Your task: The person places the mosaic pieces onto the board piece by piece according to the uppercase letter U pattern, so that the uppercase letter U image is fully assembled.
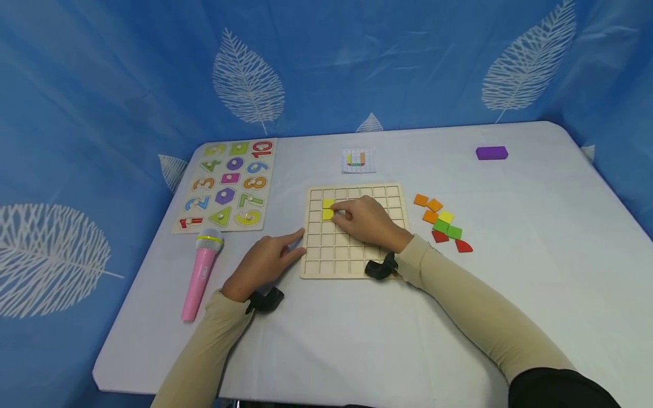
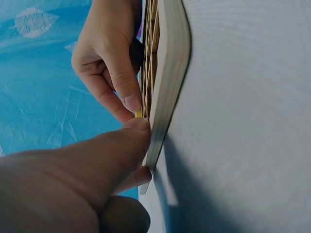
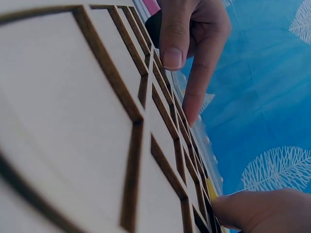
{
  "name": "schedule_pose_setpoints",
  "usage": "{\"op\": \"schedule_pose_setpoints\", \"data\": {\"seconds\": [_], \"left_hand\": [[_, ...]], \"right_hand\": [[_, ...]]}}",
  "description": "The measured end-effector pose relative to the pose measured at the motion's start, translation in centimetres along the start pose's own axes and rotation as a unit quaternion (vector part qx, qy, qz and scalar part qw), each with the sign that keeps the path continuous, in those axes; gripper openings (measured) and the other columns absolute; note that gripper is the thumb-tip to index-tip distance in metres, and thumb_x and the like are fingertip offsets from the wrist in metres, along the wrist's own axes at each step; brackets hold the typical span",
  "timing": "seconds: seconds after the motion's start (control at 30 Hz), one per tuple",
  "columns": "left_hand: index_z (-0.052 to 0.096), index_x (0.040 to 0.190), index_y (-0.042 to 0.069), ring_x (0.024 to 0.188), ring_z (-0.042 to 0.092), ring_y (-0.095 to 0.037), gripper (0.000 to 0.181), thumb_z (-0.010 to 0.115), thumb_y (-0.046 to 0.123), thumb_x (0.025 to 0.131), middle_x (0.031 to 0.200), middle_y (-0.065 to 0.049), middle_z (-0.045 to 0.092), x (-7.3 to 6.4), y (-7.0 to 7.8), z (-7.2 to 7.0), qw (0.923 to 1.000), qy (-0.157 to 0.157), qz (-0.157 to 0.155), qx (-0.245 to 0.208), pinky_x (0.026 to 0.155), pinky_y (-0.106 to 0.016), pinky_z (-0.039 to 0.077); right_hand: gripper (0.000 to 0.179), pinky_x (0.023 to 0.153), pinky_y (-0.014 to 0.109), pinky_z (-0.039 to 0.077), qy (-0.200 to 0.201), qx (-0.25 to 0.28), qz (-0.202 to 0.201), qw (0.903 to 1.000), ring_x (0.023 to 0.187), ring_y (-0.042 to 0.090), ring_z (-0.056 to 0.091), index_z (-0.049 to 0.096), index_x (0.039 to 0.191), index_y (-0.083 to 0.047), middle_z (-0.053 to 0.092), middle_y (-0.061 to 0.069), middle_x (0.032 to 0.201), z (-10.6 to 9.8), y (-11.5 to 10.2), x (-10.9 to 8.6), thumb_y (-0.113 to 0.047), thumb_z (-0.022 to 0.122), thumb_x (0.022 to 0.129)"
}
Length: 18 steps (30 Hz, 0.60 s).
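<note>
A wooden grid board (image 1: 326,254) with raised square cells lies on the white table. Two yellow square tiles sit one behind the other near its back left corner. My right hand (image 1: 367,222) reaches over the board and pinches the nearer yellow tile (image 1: 327,215) between thumb and index finger; the farther yellow tile (image 1: 327,202) lies just behind it. Part of the pinched tile (image 2: 139,114) shows between the fingertips in the left wrist view. Thumb and index finger of my left hand (image 1: 267,258) stretch out to touch the board's left edge.
Right of the board lie several loose orange, yellow, green and red tiles (image 1: 454,232). Behind it is a pattern card (image 1: 359,168). A pink microphone (image 1: 199,277) and a number puzzle board (image 1: 211,192) lie left; a purple block (image 1: 492,153) stands back right.
</note>
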<state>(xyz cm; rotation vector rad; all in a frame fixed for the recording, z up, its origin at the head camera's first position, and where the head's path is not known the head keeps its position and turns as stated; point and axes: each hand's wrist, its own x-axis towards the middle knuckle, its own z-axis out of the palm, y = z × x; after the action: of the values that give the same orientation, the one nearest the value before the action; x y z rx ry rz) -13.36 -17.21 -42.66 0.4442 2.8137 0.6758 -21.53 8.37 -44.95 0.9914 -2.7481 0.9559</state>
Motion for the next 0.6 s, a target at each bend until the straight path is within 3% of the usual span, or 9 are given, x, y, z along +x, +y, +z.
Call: {"op": "schedule_pose_setpoints", "data": {"seconds": [0.3,0.6], "left_hand": [[0.053,0.15,0.013,0.049,0.042,-0.012,0.055,0.067,0.034,0.101,0.056,0.003,0.044,0.2,0.06,-0.09,0.9999,0.007,0.009,0.006,0.05,-0.028,0.035],[0.053,0.15,0.014,0.05,0.042,-0.012,0.055,0.067,0.035,0.101,0.057,0.002,0.045,0.12,0.08,-0.11,1.0,0.002,0.002,0.005,0.05,-0.028,0.035]], "right_hand": [[0.034,0.05,0.03,0.032,0.009,-0.001,0.006,0.9999,0.044,0.01,0.035,0.072,0.128,-0.007,0.049,-0.007,0.054,-0.1,0.21,-0.01,-0.024,0.066,0.099],[0.031,0.055,0.031,0.037,0.016,0.011,0.001,0.9998,0.046,0.01,0.038,0.074,0.125,-0.01,0.049,-0.008,0.056,0.1,0.55,-0.25,-0.025,0.067,0.099]]}}
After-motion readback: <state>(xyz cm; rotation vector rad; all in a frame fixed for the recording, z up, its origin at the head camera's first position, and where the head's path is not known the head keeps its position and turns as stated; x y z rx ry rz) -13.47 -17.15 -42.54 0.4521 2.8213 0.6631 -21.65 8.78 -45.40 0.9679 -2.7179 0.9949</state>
